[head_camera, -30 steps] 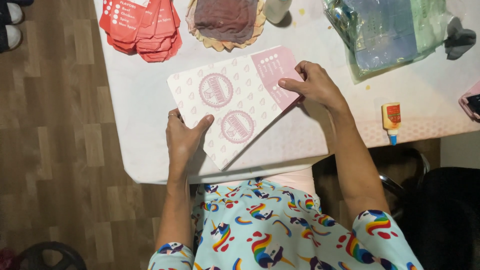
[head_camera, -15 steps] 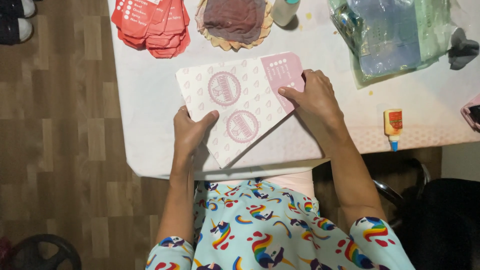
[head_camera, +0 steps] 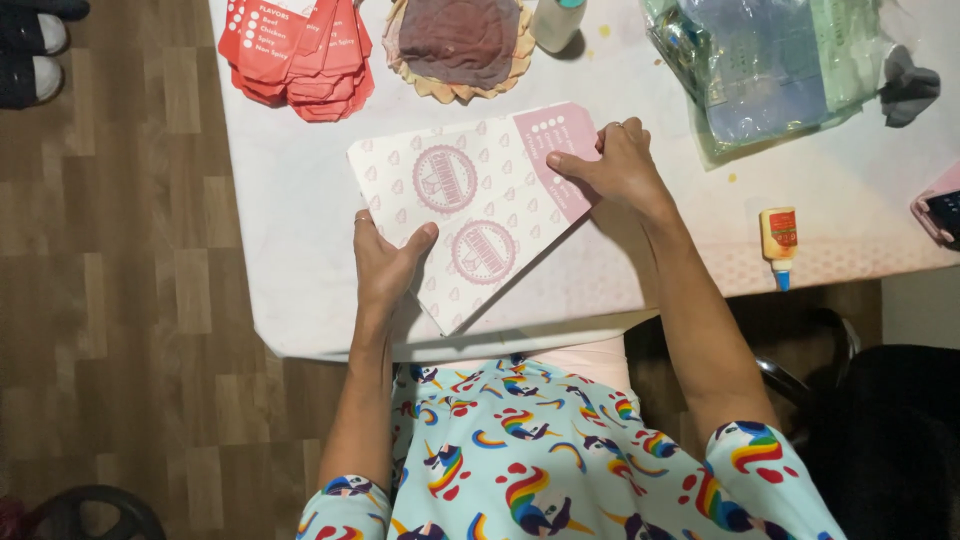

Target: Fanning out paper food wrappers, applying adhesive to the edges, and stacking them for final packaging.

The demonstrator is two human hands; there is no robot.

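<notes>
A folded white paper sheet (head_camera: 470, 215) with pink heart prints, two round pink emblems and a pink panel lies on the white table (head_camera: 300, 250). My left hand (head_camera: 385, 265) presses flat on its lower left edge, thumb on the paper. My right hand (head_camera: 615, 165) rests on the pink panel at the sheet's upper right corner, fingers curled and pinching the edge there.
A stack of red folded paper pieces (head_camera: 295, 55) lies at the table's far left, a brown round piece (head_camera: 458, 40) beside it. A clear plastic bag (head_camera: 770, 65) sits far right, a small glue bottle (head_camera: 779, 240) near the front edge. Wooden floor to the left.
My right hand has slid from covering the sheet's right side up to its upper right corner. My left hand stays pressed on the lower left edge.
</notes>
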